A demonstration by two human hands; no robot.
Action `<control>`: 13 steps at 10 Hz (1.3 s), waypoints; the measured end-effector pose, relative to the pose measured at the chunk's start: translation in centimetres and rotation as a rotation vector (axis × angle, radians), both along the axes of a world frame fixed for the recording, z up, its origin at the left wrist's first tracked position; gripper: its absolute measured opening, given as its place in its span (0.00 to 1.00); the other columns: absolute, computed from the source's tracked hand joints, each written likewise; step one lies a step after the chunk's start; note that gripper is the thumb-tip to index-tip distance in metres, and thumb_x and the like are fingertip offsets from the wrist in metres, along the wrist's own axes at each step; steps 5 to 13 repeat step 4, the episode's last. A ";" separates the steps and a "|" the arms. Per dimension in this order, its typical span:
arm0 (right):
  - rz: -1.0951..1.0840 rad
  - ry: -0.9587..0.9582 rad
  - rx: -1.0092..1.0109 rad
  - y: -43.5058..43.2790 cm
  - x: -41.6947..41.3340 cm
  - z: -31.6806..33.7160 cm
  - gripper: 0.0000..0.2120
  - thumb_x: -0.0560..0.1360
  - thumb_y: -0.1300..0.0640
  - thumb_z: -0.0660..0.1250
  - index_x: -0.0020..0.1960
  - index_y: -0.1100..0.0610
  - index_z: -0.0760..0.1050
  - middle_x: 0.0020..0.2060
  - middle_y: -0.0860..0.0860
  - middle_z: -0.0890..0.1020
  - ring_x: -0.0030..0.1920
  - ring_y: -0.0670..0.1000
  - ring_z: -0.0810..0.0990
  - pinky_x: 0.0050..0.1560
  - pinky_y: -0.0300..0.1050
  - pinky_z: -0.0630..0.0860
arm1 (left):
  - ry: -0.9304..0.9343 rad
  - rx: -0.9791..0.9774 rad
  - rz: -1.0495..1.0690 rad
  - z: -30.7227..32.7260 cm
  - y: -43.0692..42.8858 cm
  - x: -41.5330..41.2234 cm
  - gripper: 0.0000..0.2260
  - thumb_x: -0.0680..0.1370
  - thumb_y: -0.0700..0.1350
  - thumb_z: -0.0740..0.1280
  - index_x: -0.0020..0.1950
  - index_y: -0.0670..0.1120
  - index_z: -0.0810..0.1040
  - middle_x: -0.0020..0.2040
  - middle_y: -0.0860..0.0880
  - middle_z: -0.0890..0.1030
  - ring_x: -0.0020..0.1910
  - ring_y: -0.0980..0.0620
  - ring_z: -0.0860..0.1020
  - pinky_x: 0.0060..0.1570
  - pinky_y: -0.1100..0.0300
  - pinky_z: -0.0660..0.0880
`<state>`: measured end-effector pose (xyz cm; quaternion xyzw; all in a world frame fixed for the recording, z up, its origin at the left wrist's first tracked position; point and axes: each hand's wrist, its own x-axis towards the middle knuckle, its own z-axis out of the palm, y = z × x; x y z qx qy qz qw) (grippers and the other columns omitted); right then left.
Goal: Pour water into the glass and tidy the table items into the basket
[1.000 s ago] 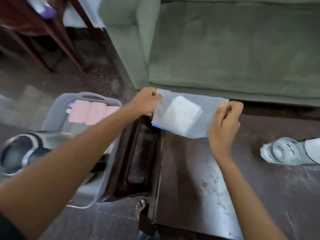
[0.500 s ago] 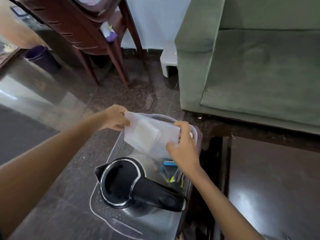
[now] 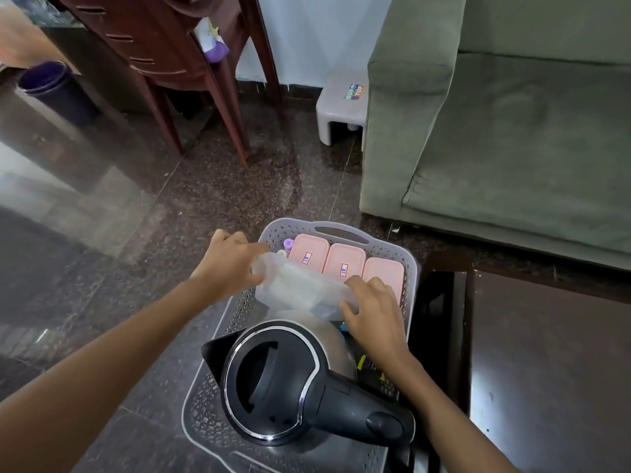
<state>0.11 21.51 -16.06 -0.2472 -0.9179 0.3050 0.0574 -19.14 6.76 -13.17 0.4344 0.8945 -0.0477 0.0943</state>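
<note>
A grey perforated basket [image 3: 411,271] stands on the floor beside the dark table [image 3: 546,353]. Inside it lie three pink lidded boxes [image 3: 343,264] at the far end and a black and steel electric kettle [image 3: 290,380] at the near end. A clear plastic pouch [image 3: 297,288] with white contents is held low inside the basket, between the boxes and the kettle. My left hand [image 3: 228,264] grips its left end and my right hand [image 3: 372,308] presses on its right end. The glass and water bottle are out of view.
A green sofa [image 3: 512,131] fills the right side. A small white step stool [image 3: 338,100] sits by its arm. A brown wooden chair [image 3: 177,63] and a dark bin [image 3: 51,87] stand at the far left on the polished stone floor.
Both hands carried the pouch from above the table leftward and down into the basket. My view swung left, so the bottle on the table left the frame.
</note>
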 end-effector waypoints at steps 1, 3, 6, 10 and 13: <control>0.058 0.005 0.072 -0.2 -0.2 -0.6 0.07 0.66 0.66 0.66 0.44 0.60 0.74 0.37 0.57 0.80 0.39 0.60 0.73 0.40 0.51 0.71 | 0.140 0.075 -0.096 -1.0 -0.8 -0.1 0.16 0.58 0.46 0.78 0.44 0.48 0.82 0.47 0.48 0.81 0.47 0.44 0.72 0.47 0.50 0.64; 0.104 -0.039 0.013 0.3 -0.3 -0.9 0.17 0.67 0.64 0.66 0.56 0.58 0.73 0.50 0.56 0.80 0.50 0.60 0.72 0.51 0.52 0.69 | 0.150 0.065 -0.132 -1.6 -1.2 0.7 0.24 0.54 0.48 0.79 0.49 0.52 0.80 0.59 0.47 0.78 0.58 0.46 0.64 0.52 0.44 0.70; 0.090 -0.023 -0.022 0.8 0.1 -0.4 0.25 0.66 0.57 0.69 0.63 0.56 0.71 0.57 0.55 0.76 0.54 0.59 0.71 0.55 0.52 0.69 | 0.113 0.039 -0.134 -1.1 -0.9 0.6 0.37 0.54 0.55 0.80 0.61 0.54 0.75 0.62 0.48 0.76 0.60 0.47 0.65 0.55 0.44 0.70; 0.090 -0.023 -0.022 0.8 0.1 -0.4 0.25 0.66 0.57 0.69 0.63 0.56 0.71 0.57 0.55 0.76 0.54 0.59 0.71 0.55 0.52 0.69 | 0.113 0.039 -0.134 -1.1 -0.9 0.6 0.37 0.54 0.55 0.80 0.61 0.54 0.75 0.62 0.48 0.76 0.60 0.47 0.65 0.55 0.44 0.70; 0.090 -0.023 -0.022 0.8 0.1 -0.4 0.25 0.66 0.57 0.69 0.63 0.56 0.71 0.57 0.55 0.76 0.54 0.59 0.71 0.55 0.52 0.69 | 0.113 0.039 -0.134 -1.1 -0.9 0.6 0.37 0.54 0.55 0.80 0.61 0.54 0.75 0.62 0.48 0.76 0.60 0.47 0.65 0.55 0.44 0.70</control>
